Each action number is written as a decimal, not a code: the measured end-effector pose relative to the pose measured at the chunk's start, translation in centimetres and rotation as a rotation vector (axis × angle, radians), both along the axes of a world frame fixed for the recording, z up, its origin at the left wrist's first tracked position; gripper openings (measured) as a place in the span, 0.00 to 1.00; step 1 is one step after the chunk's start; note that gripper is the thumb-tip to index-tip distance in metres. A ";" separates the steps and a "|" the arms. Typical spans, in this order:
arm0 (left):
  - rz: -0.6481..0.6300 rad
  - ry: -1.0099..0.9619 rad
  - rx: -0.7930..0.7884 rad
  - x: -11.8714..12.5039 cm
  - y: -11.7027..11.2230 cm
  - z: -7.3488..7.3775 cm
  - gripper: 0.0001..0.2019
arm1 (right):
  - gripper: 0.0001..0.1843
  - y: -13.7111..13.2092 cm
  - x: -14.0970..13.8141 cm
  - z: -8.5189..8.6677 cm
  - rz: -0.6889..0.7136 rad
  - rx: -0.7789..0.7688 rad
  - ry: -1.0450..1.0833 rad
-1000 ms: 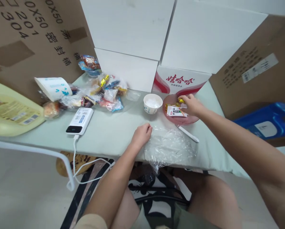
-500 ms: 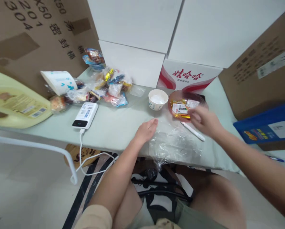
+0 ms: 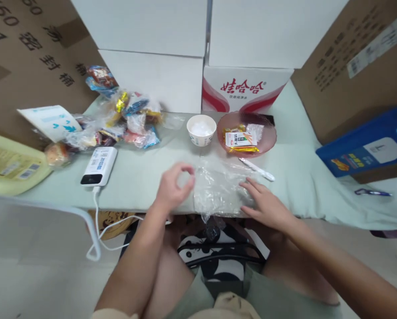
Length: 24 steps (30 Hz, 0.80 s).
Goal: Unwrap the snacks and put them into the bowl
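A crumpled clear plastic bag (image 3: pixel 218 188) lies at the table's front edge between my hands. My left hand (image 3: pixel 173 188) hovers at its left side, thumb and forefinger curled into a ring near the bag's edge; it is blurred. My right hand (image 3: pixel 265 204) lies flat with fingers stretched out on the bag's right side. Behind the bag stands a pink glass dish (image 3: pixel 268 137) holding a white snack packet (image 3: pixel 240 139) and gold-wrapped sweets. A white paper cup (image 3: pixel 201 130) stands left of the dish. A white pen-like stick (image 3: pixel 256 169) lies in front of the dish.
A heap of wrapped snacks (image 3: pixel 125 122) lies at the back left, with a white power bank (image 3: pixel 99 166) and its cable in front. A yellow jug (image 3: pixel 9 166) lies far left. Cardboard and white boxes (image 3: pixel 152 75) wall the back; a blue jug (image 3: pixel 371 146) sits right.
My right hand left the pink dish and came down onto the plastic bag's right side. My left hand shifted slightly and curled its fingers. The camera panned left.
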<state>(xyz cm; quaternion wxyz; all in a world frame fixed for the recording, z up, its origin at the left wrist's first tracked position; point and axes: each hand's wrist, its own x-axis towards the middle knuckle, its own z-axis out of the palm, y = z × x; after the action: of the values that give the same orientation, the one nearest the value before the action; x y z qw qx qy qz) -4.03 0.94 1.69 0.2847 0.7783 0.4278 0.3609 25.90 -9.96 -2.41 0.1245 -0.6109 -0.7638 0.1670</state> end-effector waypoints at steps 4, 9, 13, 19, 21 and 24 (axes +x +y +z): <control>-0.550 0.410 -0.135 2.4 -2.3 -1.2 0.29 | 0.41 1.6 0.2 0.2 -0.136 -0.043 0.154; -0.534 0.505 -0.189 2.6 -1.8 -2.3 0.23 | 0.45 4.5 2.2 1.9 -0.424 -0.216 0.548; -0.494 0.362 -0.211 1.7 -1.3 -2.2 0.19 | 0.34 0.7 2.9 4.2 -0.399 0.151 0.360; -0.432 0.237 -0.313 1.6 -1.0 -2.1 0.20 | 0.26 -6.2 0.7 0.7 0.212 0.198 -0.033; -0.424 0.185 -0.337 1.7 -0.9 -1.9 0.19 | 0.17 -5.8 0.1 -0.4 0.157 0.242 -0.015; -0.364 0.061 -0.293 1.4 -1.0 -1.3 0.21 | 0.07 -4.1 -0.3 0.3 0.004 0.229 0.222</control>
<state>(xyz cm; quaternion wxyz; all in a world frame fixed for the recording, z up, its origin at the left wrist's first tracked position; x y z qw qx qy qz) -2.66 -0.04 0.41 0.4419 0.8035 0.3367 0.2141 25.60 -14.08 -2.06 0.2769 -0.5688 -0.7607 0.1455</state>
